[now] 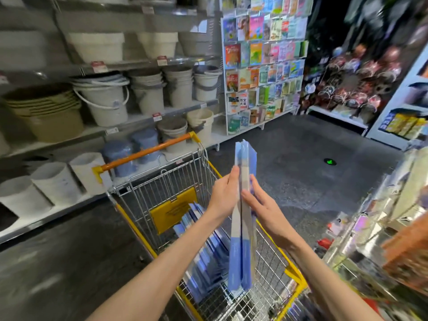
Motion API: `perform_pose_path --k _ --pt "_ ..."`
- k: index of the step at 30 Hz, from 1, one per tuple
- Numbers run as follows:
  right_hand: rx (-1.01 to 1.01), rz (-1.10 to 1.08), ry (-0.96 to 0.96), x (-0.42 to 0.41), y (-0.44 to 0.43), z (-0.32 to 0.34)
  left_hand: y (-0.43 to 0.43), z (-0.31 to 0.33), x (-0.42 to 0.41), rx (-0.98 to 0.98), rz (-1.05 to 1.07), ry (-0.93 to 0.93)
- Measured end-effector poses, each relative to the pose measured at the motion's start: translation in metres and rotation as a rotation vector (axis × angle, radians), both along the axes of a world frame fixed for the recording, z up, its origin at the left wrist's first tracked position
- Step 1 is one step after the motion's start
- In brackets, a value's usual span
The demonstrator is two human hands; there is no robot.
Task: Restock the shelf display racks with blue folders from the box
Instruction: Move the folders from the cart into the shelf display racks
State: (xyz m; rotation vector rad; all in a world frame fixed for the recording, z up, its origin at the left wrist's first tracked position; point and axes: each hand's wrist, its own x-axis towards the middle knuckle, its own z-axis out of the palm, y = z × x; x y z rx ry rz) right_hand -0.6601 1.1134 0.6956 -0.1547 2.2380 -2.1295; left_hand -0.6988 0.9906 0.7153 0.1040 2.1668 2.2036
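I hold a thin stack of blue folders (242, 256) edge-on and upright above a yellow wire shopping cart (266, 258). My left hand (223, 196) lies flat against the stack's left face, fingers straight. My right hand (260, 202) presses against the right face, fingers stretched along it. The stack is squeezed between both palms. More blue folders (203, 253) stand leaning inside the cart, below and left of the held stack. The display racks (379, 228) on the right are blurred.
Shelves of buckets and tubs (102, 100) line the left side. A white rack of colourful booklets (261, 63) stands at the back. Dark floor (301, 158) opens ahead of the cart. Glossy packaged goods crowd the right edge.
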Motion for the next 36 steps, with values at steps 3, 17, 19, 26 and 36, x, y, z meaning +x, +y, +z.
perform_pose_path --k 3,17,19,26,36 --pt "0.013 -0.013 -0.008 -0.004 0.005 0.004 0.001 0.001 -0.01 -0.003 -0.068 0.029" --pt "0.004 -0.089 -0.038 -0.025 0.022 0.011 0.005 0.008 -0.04 0.084 -0.314 -0.068" --pt "0.014 -0.095 -0.057 -0.028 0.023 0.01 0.004 0.008 -0.044 0.076 -0.335 -0.076" --pt "0.008 -0.105 -0.059 -0.029 0.021 0.012 -0.001 0.011 -0.051 0.112 -0.416 -0.088" --pt "-0.055 -0.148 -0.071 -0.023 0.022 0.013 -0.004 0.009 -0.055 0.132 -0.503 -0.109"
